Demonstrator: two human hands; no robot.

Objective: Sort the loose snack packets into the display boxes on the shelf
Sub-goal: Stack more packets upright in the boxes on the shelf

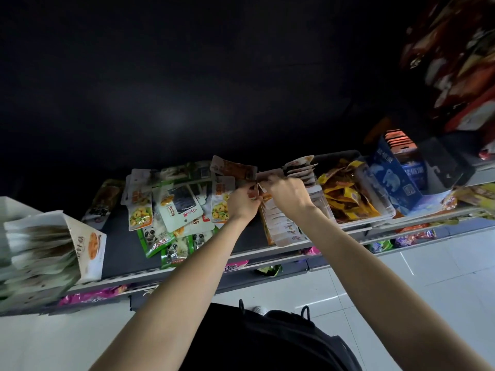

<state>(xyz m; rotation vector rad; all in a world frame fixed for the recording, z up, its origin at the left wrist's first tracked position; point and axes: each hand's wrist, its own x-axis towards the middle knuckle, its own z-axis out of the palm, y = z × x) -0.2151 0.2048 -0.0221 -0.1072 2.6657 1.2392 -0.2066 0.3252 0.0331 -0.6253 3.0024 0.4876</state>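
Observation:
A heap of loose snack packets (176,207) lies on the dark shelf (120,247), white, green and panda-printed. Right of it stands a display box (284,226) filled with a row of upright white packets. My left hand (242,202) and my right hand (288,192) meet above the back of this box. Both pinch a white and orange packet (267,178) between them. A brown packet (233,168) stands just behind my left hand.
A white display box (88,250) full of packets sits at the shelf's left end. Right of my hands are a clear bin of yellow packets (345,196) and a blue polar-bear box (396,180). Lower shelves hold more snacks; the white tiled floor (428,277) lies below.

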